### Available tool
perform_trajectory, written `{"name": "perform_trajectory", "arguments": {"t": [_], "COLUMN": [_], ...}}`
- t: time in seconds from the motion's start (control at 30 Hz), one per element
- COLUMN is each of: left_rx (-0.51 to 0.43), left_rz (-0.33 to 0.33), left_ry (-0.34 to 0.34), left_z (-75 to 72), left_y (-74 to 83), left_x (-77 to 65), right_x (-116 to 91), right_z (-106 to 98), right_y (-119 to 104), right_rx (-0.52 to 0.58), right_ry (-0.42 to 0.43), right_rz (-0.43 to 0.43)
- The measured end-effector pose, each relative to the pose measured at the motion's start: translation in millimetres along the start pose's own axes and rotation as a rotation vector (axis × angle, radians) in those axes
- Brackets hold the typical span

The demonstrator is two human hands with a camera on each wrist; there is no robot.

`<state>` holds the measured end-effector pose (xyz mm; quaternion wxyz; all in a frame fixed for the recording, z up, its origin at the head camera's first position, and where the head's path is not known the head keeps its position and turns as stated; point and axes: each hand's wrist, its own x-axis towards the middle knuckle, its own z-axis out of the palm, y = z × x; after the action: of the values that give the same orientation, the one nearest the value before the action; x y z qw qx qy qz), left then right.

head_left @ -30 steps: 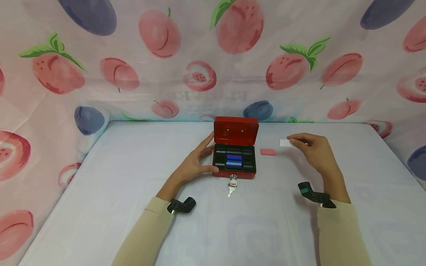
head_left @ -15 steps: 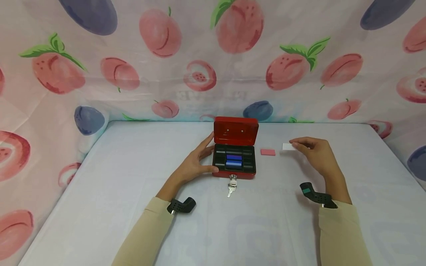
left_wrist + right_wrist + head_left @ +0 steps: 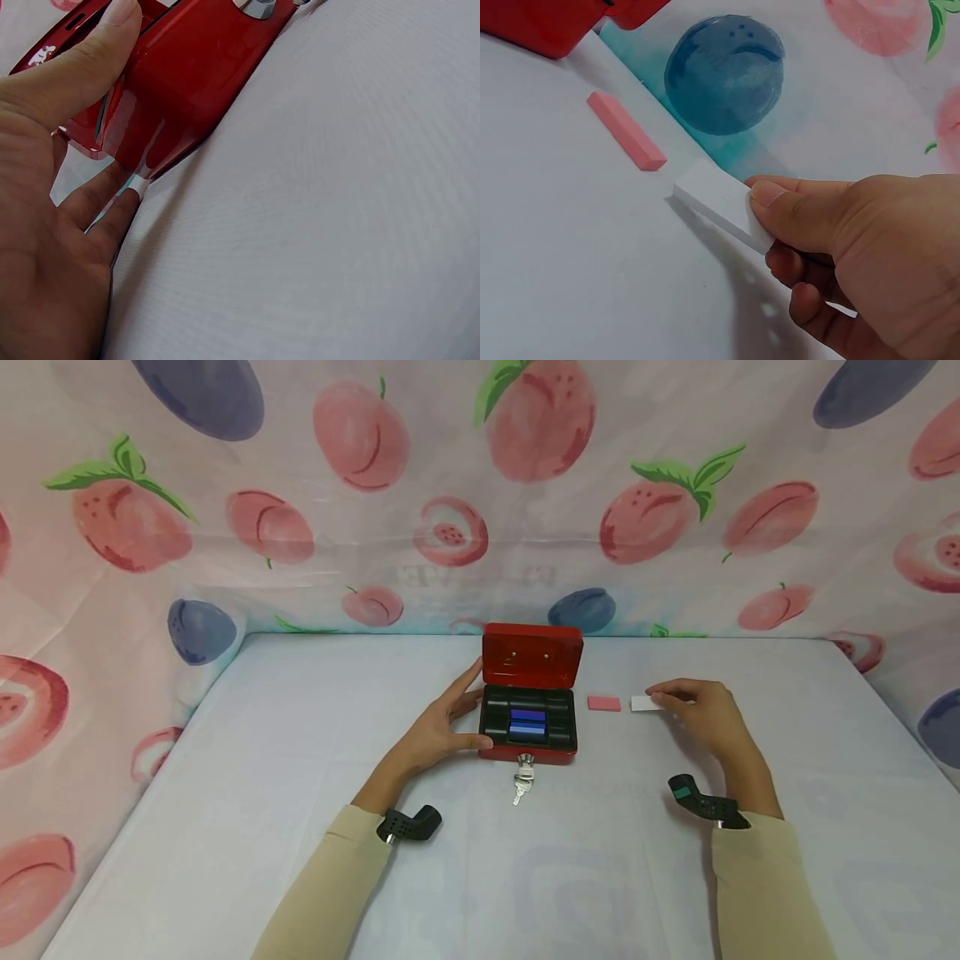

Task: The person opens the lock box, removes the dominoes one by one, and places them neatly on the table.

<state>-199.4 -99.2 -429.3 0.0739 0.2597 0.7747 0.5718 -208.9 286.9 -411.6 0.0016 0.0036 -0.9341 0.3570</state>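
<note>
A small red cash box (image 3: 528, 758) stands with its lid (image 3: 532, 656) up, showing a black compartment tray (image 3: 558, 735). Two blocks, one purple (image 3: 528, 715) and one blue (image 3: 527, 728), lie in the tray's middle. My left hand (image 3: 442, 731) rests along the box's left side, thumb on the front corner, straight index finger at the lid. Between right thumb and fingers, my right hand (image 3: 701, 714) pinches one end of a white rectangular block (image 3: 716, 199), low over the table. A pink block (image 3: 603, 703) lies between it and the box.
Keys (image 3: 523, 781) hang from the lock at the box's front. A white cloth covers the table (image 3: 570, 893). Behind it rises a fruit-printed cloth (image 3: 525, 527), close to the raised lid.
My right hand has come down and nearer with the white block, which is now level with the pink block. The left hand and the cash box have not moved.
</note>
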Motion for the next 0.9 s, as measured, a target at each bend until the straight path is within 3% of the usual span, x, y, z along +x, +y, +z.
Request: {"name": "perform_trajectory", "arguments": {"t": [0.07,0.37,0.67,0.9], "left_rx": [0.003,-0.003,-0.004,0.007], "left_rz": [0.005,0.004,-0.001,-0.011], "left_ry": [0.005,0.000,0.002,0.005], "left_z": [-0.1,-0.7,-0.5,-0.1], "left_y": [-10.1,-9.4,-8.5,-8.1], "left_x": [1.8,1.4,1.6,1.8], "right_x": [1.2,2.8,0.5,1.0], "right_z": [2.2,7.4,8.5,10.2], "right_y": [1.5,8.2,12.6,17.5], "right_rx": [-0.011,-0.046,-0.032,-0.018], "right_ry": [0.005,0.017,-0.030,-0.007], "right_rz": [-0.013,-0.082,-0.047,-0.102]}}
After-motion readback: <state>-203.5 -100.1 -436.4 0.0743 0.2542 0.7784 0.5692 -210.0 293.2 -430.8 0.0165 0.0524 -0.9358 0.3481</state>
